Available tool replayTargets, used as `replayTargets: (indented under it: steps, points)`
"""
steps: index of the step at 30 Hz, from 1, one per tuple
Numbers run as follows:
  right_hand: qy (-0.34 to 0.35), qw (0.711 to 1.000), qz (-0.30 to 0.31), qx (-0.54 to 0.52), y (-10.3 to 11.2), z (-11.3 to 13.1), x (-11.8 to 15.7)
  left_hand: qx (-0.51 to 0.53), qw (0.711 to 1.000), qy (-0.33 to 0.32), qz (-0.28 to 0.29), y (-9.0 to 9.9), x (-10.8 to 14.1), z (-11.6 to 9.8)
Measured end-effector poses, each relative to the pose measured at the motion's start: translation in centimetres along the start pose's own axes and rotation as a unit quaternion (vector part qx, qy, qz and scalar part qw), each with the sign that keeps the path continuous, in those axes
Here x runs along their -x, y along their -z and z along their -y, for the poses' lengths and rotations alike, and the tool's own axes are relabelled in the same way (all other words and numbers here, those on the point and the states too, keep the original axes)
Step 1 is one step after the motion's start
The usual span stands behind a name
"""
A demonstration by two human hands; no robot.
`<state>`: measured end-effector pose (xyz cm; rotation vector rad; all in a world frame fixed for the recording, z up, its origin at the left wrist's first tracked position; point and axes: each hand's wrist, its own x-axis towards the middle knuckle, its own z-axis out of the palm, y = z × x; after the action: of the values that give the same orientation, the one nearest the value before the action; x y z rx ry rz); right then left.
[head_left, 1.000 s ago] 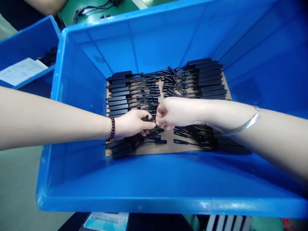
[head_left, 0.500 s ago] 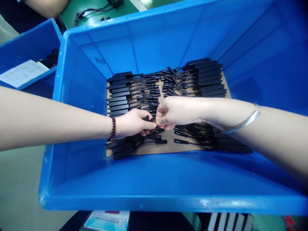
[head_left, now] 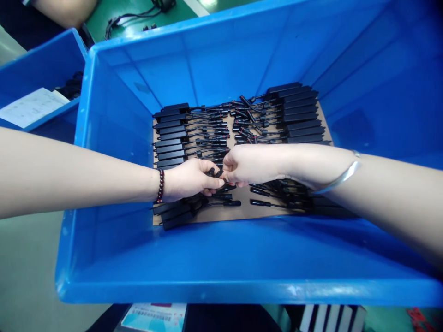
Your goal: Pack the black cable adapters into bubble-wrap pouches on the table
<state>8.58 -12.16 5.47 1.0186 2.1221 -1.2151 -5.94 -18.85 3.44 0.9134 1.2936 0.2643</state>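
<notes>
My left hand (head_left: 194, 180) reaches in from the left, its fingers closed on a black cable connector (head_left: 210, 172). Right against it, my right hand (head_left: 247, 165) pinches with thumb and fingers at the same spot; what lies between those fingertips is mostly hidden, with a small bit of red showing there. Both hands are over the middle of two rows of slim black adapters, a left row (head_left: 171, 146) and a right row (head_left: 301, 110). Their short cables point inward, ending in black connectors (head_left: 231, 203), several with red rings.
A deep blue bin (head_left: 221, 293) surrounds everything, with brown cardboard (head_left: 242, 212) under the adapters. To the left stands another blue bin (head_left: 44, 60) with a paper sheet (head_left: 29, 106). Beyond lie black cables (head_left: 134, 16) and part of another person's arm (head_left: 67, 9).
My right hand and forearm have shifted slightly down and left. The left hand stays at nearly the same place, still gripping the connector. The adapter rows look unchanged.
</notes>
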Motion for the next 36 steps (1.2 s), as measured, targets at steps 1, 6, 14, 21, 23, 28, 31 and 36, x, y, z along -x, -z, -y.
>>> replayTargets:
  steps: [1, 6, 14, 21, 23, 28, 31, 36]
  points:
    - [-0.003, 1.0, 0.007, -0.025, 0.0, -0.2, 0.0, -0.005, 1.0, -0.004, 0.0, 0.0, 0.0, 0.0]
    - [-0.027, 0.992, 0.021, -0.12, 0.5, -1.5, -0.1, -0.041, 0.999, -0.015, -0.019, 0.0, 0.0, -0.1]
    - [0.001, 0.985, -0.015, -0.171, 1.5, -2.4, 0.0, -0.036, 0.999, -0.004, -0.009, 0.0, -0.1, 0.0]
    - [0.014, 0.983, -0.025, -0.181, 1.0, -1.8, -0.1, 0.04, 0.999, -0.011, -0.014, 0.0, -0.3, 0.1]
    - [0.012, 0.985, -0.019, -0.173, 0.9, -1.7, -0.2, 0.045, 0.999, -0.012, -0.016, 0.0, -0.3, 0.1]
    - [0.004, 0.99, -0.037, -0.135, 0.8, -1.4, -0.2, 0.024, 0.999, 0.001, -0.037, -0.2, -0.4, -0.1]
    - [0.01, 0.99, -0.047, -0.13, 0.7, -1.0, -0.1, 0.001, 0.999, 0.003, -0.052, -0.2, -0.4, 0.0]
    - [0.04, 0.99, -0.041, -0.13, 0.6, -0.8, -0.1, -0.007, 0.999, -0.02, -0.036, 0.0, -0.4, 0.3]
